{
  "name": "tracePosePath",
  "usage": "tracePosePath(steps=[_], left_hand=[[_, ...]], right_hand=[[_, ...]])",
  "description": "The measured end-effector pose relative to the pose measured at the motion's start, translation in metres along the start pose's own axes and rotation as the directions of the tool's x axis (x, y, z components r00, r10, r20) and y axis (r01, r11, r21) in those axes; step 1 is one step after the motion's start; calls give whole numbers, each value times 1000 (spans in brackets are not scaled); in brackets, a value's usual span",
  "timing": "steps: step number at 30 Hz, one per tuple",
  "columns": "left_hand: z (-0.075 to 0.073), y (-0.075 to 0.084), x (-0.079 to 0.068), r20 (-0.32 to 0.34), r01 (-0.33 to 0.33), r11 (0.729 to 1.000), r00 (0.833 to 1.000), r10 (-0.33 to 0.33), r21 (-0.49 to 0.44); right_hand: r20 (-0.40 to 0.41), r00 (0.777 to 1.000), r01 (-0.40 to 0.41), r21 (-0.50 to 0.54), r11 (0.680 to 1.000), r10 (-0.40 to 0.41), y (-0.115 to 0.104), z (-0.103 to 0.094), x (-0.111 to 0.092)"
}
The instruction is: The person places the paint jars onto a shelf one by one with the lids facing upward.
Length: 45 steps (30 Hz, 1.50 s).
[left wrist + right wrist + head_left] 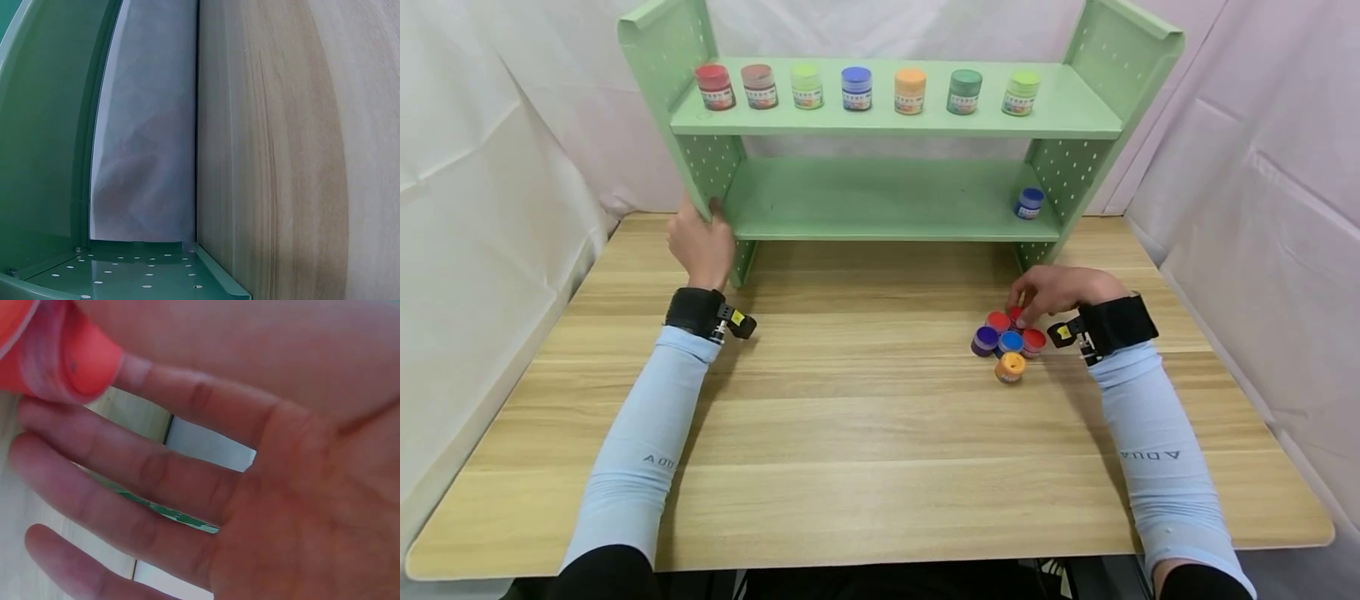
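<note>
My left hand [702, 246] holds the lower left side of a green two-tier shelf [880, 200]; its fingertips are partly hidden behind the panel. On the table at the right, my right hand [1063, 287] pinches a small red paint jar [1016, 315] between thumb and index finger. In the right wrist view that red jar [94, 356] touches the fingertips, while the other fingers stretch out loosely. Clustered around it are two more red jars [997, 322], a purple jar [984, 341], a blue jar [1010, 342] and an orange jar [1011, 367].
Several paint jars line the upper tier, from a red one [715, 87] at the left to a light green one [1021, 93] at the right. One dark blue jar [1029, 203] stands at the lower tier's right end. White curtains [1262, 208] surround the wooden table [850, 467].
</note>
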<state>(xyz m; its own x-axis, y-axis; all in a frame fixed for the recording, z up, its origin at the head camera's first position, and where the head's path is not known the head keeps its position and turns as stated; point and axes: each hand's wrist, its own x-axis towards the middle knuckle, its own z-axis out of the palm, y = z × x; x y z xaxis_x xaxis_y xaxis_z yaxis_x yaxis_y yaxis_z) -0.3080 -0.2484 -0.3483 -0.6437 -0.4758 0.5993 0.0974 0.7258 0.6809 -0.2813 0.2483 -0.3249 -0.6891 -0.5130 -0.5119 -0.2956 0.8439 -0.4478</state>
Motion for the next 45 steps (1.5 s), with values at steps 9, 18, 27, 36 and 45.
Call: tracePosePath(steps=[9, 18, 27, 36, 45], left_hand=[[2, -1, 1, -2, -12, 1000, 1000, 12, 10], [2, -1, 0, -9, -12, 1000, 1000, 12, 9], [0, 1, 0, -8, -9, 1000, 1000, 9, 8], [1, 1, 0, -4, -13, 1000, 1000, 13, 16], [1, -1, -1, -6, -20, 1000, 1000, 20, 9]], right_hand=[[-76, 997, 21, -55, 998, -26, 7, 0, 5], [-176, 982, 54, -74, 996, -66, 14, 0, 9], [-239, 967, 72, -54, 996, -83, 18, 0, 13], [-287, 954, 79, -48, 996, -89, 21, 1, 13], [-303, 953, -6, -88, 996, -21, 18, 2, 15]])
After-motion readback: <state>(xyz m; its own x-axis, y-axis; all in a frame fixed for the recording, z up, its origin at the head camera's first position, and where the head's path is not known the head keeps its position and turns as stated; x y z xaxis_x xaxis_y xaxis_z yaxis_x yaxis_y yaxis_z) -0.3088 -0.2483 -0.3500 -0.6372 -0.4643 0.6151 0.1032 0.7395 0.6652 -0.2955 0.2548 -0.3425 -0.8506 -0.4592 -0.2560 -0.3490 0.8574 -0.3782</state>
